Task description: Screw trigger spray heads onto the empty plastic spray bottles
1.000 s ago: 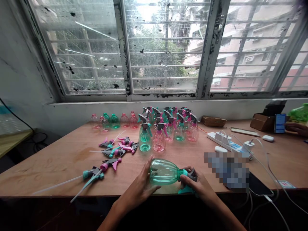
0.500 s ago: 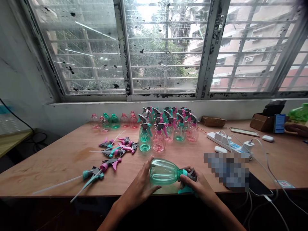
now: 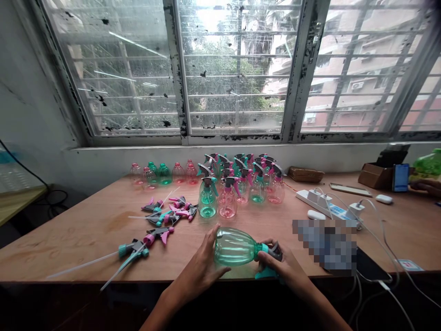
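Holding green bottle [image 3: 236, 247] sideways, as before: left grip [image 3: 204, 263] clasping base [image 3: 218, 248], right grip [image 3: 283, 263] pinching spray head [image 3: 274, 251].

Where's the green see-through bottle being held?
In the head view's lower centre, the translucent green plastic bottle is sideways, its base in the left hand and its teal-and-grey spray head in the right hand.

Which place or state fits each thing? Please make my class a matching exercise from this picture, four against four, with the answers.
1. Held green bottle
2. Loose spray heads
3. Bottles without spray heads
4. Power strip

A. standing at the back, near the wall
B. on the right, farther off than the right hand
C. sideways, between both hands
D. lying scattered on the left

Pairs: 1-C, 2-D, 3-A, 4-B
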`<state>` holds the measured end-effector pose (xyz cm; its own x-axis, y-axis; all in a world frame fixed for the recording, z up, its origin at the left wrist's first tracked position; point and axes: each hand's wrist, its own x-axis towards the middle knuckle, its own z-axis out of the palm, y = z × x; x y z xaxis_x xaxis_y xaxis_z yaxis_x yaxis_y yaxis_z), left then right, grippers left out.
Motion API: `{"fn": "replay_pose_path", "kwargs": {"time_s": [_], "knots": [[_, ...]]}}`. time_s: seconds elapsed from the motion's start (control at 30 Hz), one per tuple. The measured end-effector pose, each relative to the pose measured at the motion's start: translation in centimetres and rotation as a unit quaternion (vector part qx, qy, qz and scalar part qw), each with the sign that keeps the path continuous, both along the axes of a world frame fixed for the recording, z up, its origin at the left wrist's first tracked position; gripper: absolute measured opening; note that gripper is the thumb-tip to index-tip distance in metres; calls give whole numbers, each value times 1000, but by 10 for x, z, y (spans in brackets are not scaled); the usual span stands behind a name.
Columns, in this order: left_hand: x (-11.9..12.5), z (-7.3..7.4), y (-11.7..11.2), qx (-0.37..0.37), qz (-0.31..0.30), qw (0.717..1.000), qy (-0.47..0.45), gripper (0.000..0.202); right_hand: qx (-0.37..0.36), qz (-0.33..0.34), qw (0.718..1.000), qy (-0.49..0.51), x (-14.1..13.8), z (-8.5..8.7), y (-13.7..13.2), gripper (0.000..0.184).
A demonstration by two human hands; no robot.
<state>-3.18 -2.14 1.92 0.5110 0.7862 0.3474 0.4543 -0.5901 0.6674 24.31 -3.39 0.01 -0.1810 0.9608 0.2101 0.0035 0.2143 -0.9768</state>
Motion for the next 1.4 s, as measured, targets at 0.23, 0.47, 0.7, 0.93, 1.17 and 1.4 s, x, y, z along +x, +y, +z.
{"fn": "replay_pose_path", "kwargs": {"time_s": [0.23, 0.47, 0.7, 0.93, 1.17, 1.4], "knots": [[2, 2, -4, -36, 17, 999, -3, 112, -1, -4, 1000, -1, -1, 2, -1, 43], [2, 4, -3, -17, 0, 1000, -2, 103, 2, 2, 1000, 0, -2, 4, -2, 41], [0, -5, 0, -26, -10, 1000, -1, 109, -12, 0, 1000, 12, -3, 1, -3, 43], [1, 10, -6, -72, -22, 996, -46, 100, -7, 0, 1000, 8, -2, 0, -2, 42], [1, -2, 0, -42, -26, 998, -39, 95, -3, 1, 1000, 1, 0, -3, 1, 43], [-1, 6, -5, -31, 8, 999, -9, 109, -1, 9, 1000, 18, 0, -5, 0, 39]]}}
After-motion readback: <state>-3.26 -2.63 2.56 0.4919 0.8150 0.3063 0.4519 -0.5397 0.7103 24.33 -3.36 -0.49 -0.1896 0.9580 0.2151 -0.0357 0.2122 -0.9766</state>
